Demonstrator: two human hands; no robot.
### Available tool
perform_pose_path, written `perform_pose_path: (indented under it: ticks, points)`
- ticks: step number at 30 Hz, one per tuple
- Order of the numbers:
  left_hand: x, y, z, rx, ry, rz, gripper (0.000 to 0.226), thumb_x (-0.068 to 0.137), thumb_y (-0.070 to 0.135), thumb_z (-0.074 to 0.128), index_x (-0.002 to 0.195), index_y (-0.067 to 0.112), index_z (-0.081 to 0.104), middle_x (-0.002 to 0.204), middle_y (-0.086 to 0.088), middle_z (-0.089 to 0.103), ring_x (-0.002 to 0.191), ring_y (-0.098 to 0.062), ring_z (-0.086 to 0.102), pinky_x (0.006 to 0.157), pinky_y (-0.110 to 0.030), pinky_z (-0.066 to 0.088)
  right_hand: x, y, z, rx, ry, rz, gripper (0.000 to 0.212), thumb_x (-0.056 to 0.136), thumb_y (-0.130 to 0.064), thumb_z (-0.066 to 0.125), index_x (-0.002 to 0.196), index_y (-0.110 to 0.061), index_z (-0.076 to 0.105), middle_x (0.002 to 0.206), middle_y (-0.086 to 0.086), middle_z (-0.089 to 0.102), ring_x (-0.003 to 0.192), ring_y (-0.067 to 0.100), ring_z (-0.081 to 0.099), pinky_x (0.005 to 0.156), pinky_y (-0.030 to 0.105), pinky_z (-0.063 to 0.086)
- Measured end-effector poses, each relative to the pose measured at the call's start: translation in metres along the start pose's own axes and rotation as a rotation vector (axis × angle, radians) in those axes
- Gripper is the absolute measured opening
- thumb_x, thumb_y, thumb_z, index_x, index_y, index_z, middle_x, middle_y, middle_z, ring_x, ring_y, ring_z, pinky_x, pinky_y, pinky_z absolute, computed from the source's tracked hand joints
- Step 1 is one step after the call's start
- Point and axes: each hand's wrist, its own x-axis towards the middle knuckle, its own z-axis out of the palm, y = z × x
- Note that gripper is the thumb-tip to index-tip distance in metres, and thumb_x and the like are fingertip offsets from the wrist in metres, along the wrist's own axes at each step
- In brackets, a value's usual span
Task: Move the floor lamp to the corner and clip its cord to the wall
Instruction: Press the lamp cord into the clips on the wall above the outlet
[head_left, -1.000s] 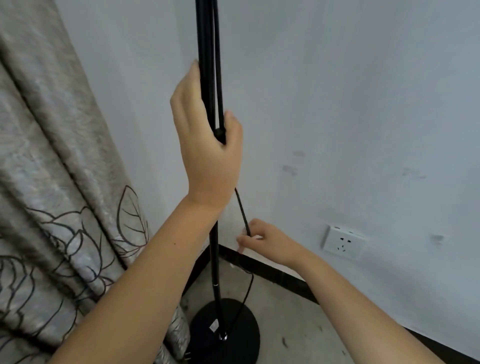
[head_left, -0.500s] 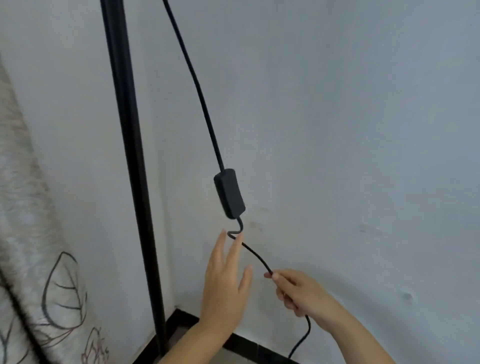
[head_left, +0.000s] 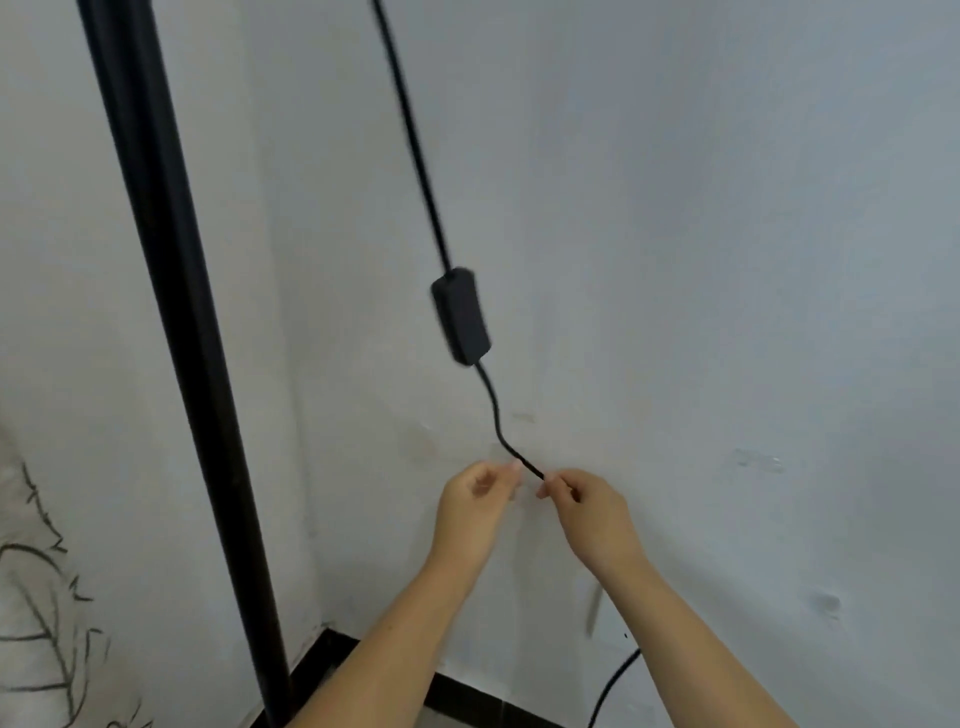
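Note:
The floor lamp's black pole (head_left: 176, 332) stands on the left, close to the room corner. Its black cord (head_left: 415, 140) hangs down the white wall (head_left: 727, 260), with an inline switch (head_left: 461, 316) partway along. Below the switch the cord bends right into my right hand (head_left: 592, 512), which pinches it between thumb and forefinger. My left hand (head_left: 475, 499) is curled just left of it, fingertips touching the cord at the wall. A faint clear shape shows between the hands; whether it is a clip is unclear. The cord reappears lower right (head_left: 613, 686).
A patterned curtain (head_left: 41, 623) hangs at the far left, beside the pole. A dark baseboard (head_left: 467, 696) runs along the foot of the wall. The lamp base and the floor are out of view.
My left hand let go of the pole, came down to the cord and closed from spread fingers to a pinch. The kink under the switch has straightened, and the view has tilted up.

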Motion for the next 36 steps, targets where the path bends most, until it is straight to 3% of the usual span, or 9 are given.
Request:
perform_pose_path:
  ticks: [2,5,9,13,24,31,36]
  points:
    - [0.011,-0.002,-0.001,0.046,0.061,0.003,0.027,0.087,0.031,0.063,0.067,0.012,0.060,0.066,-0.002,0.063,0.063,-0.016,0.057,0.070,-0.035,0.049,0.005,0.001,0.005,-0.027,0.032,0.014,0.028,0.094,-0.023,0.048,0.075,-0.017,0.068,0.060,-0.012,0.053,0.056,0.006,0.047,0.052,0.016,0.033]
    - [0.024,0.001,0.003,0.084,0.066,-0.011,0.027,0.085,0.037,0.062,0.075,0.012,0.060,0.070,-0.001,0.063,0.066,-0.018,0.059,0.070,-0.036,0.050,0.012,-0.005,0.012,-0.059,0.042,0.012,0.032,0.094,-0.025,0.048,0.076,-0.010,0.071,0.058,-0.007,0.056,0.050,0.006,0.045,0.050,0.022,0.034]
    - [0.037,-0.001,0.011,0.092,0.175,0.002,0.027,0.087,0.034,0.060,0.071,0.013,0.061,0.066,-0.001,0.064,0.062,-0.018,0.060,0.059,-0.027,0.046,0.014,-0.007,0.017,-0.136,0.087,-0.048,0.036,0.095,-0.026,0.047,0.076,-0.004,0.068,0.067,0.009,0.066,0.053,0.017,0.048,0.053,0.031,0.039]
    - [0.039,-0.008,0.015,0.064,0.237,0.006,0.032,0.087,0.036,0.061,0.059,0.020,0.059,0.055,0.005,0.063,0.049,-0.008,0.056,0.056,-0.026,0.045,0.014,-0.006,0.014,-0.159,0.138,-0.091,0.038,0.096,-0.030,0.045,0.076,-0.006,0.066,0.072,0.007,0.070,0.064,0.025,0.062,0.063,0.039,0.051]
    - [0.035,-0.009,0.015,0.157,0.268,0.048,0.043,0.090,0.044,0.053,0.059,0.017,0.065,0.052,0.002,0.063,0.048,-0.017,0.058,0.061,-0.039,0.055,0.021,-0.011,0.014,-0.223,0.158,-0.109,0.038,0.096,-0.035,0.044,0.080,-0.011,0.069,0.072,0.006,0.070,0.064,0.023,0.058,0.060,0.034,0.045]
    - [0.038,-0.011,0.016,0.090,0.212,-0.001,0.041,0.091,0.036,0.054,0.058,0.016,0.067,0.048,0.001,0.060,0.042,-0.015,0.052,0.055,-0.036,0.050,0.023,-0.008,0.021,-0.267,0.136,-0.093,0.038,0.097,-0.036,0.042,0.077,-0.012,0.065,0.064,-0.001,0.056,0.061,0.020,0.051,0.055,0.028,0.035]
    - [0.040,-0.015,0.013,0.056,0.167,-0.022,0.034,0.091,0.033,0.055,0.062,0.020,0.067,0.043,0.006,0.058,0.038,-0.010,0.053,0.050,-0.026,0.046,0.023,0.000,0.024,-0.158,0.063,-0.026,0.039,0.097,-0.034,0.041,0.073,-0.015,0.065,0.055,-0.006,0.053,0.053,0.016,0.049,0.053,0.029,0.038]
